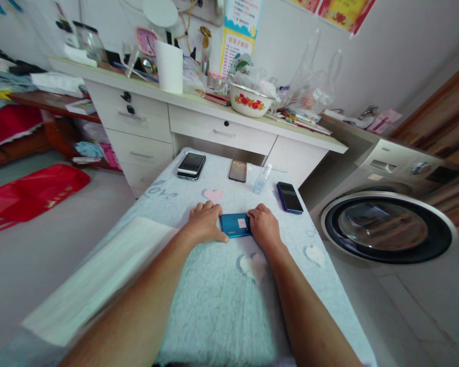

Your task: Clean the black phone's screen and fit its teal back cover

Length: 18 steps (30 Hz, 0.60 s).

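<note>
A blue phone lies back up on the cloth-covered table, a pale square label on it. At its left end, my left hand grips the edge between thumb and fingers. My right hand has closed fingers on the phone's right end, covering that corner. Beyond the hands are a stack of dark phones, a brown phone case, a clear spray bottle and a dark phone in a blue case.
A long white sheet lies along the left side of the table. Behind stands a white desk with drawers, bearing a flowered bowl and a paper roll. A washing machine stands at the right.
</note>
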Tool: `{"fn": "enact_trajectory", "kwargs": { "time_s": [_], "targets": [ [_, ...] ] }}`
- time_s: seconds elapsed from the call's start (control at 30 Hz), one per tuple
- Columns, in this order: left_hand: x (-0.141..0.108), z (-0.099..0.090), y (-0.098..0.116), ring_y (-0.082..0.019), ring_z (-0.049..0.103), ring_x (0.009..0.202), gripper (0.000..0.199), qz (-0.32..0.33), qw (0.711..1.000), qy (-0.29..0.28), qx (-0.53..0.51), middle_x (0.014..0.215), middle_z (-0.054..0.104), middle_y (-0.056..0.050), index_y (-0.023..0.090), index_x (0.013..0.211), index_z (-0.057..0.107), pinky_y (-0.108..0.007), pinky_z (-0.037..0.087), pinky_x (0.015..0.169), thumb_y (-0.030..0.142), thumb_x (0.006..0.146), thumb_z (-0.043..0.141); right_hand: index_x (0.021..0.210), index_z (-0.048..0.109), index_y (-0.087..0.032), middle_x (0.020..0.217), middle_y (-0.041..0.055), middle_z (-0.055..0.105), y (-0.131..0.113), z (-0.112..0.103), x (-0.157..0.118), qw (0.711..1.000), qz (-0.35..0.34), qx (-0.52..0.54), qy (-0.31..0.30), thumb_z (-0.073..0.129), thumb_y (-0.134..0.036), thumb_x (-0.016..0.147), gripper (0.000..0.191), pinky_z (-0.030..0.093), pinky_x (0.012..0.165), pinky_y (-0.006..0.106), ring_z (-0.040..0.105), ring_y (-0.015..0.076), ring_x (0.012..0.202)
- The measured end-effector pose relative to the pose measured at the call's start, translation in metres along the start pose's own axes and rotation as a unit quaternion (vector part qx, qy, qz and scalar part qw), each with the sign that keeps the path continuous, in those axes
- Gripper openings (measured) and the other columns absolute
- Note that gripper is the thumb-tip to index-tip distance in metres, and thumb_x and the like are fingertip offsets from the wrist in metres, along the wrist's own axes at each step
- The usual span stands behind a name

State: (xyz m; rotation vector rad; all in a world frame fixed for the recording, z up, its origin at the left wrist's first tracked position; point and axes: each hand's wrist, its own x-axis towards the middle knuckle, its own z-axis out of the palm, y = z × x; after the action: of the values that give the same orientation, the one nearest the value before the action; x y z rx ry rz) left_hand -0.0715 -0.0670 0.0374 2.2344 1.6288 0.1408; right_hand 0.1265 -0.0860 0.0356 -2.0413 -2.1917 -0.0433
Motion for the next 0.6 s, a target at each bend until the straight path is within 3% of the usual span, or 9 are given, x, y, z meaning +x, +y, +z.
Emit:
{"fn": "enact_trajectory", "kwargs": {
  "time_s": [0.3,0.6],
  "targets": [
    [0.001,0.002,-0.002,-0.033,0.047,0.115,0.070,0.001,1.000,0.003,-0.003,0.119,0.054,-0.008,0.027,0.105,0.053,-0.042,0.041,0.091,0.059,0.047,0.075,0.103,0.071,-0.024,0.101,0.0051,0.060,-0.021,0.003,0.000,0.996,-0.086,0.018,-0.002,0.039,-0.028,0.100,0.032,0.041,0.078,0.026,0.055,0.0174,0.095],
    [0.002,0.003,-0.003,-0.033,0.047,0.114,0.070,0.002,1.000,0.007,-0.001,0.118,0.054,-0.008,0.027,0.105,0.053,-0.042,0.042,0.090,0.059,0.046,0.075,0.105,0.071,-0.025,0.104,0.0046,0.060,-0.031,-0.002,-0.001,0.990,-0.133,0.046,-0.029,0.043,-0.021,0.097,0.029,0.040,0.084,0.024,0.054,0.0166,0.098]
  ]
}}
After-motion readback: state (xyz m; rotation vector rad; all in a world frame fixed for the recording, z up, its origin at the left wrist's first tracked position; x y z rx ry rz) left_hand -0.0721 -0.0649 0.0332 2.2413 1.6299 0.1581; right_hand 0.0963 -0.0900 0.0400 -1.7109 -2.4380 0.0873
